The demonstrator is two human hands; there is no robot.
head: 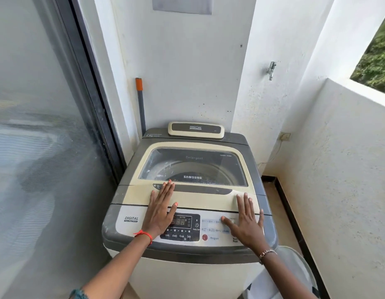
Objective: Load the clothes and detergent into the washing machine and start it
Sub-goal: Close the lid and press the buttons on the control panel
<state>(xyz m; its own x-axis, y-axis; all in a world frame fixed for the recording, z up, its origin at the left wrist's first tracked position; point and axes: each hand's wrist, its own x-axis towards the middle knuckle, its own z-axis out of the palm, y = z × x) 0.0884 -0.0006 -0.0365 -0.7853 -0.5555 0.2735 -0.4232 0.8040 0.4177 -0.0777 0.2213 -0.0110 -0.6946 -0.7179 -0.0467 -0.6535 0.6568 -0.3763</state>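
A top-loading washing machine [131,225] stands in a balcony corner. Its cream lid [200,200] with a glass window is down. Through the window I see the drum, and I cannot make out what lies in it. The control panel [183,223] at the front shows a lit red display. My left hand [160,209] lies flat with fingers spread over the lid's front edge and the panel. My right hand [245,221] lies flat the same way over the right part of the panel. Neither hand holds anything. No detergent container is in view.
A white laundry basket [295,268] stands at the machine's right, near my right arm. A glass sliding door [36,147] fills the left. A grey stick with an orange tip [140,104] leans behind the machine. A tap [271,70] sticks out of the wall; a low parapet [349,137] runs along the right.
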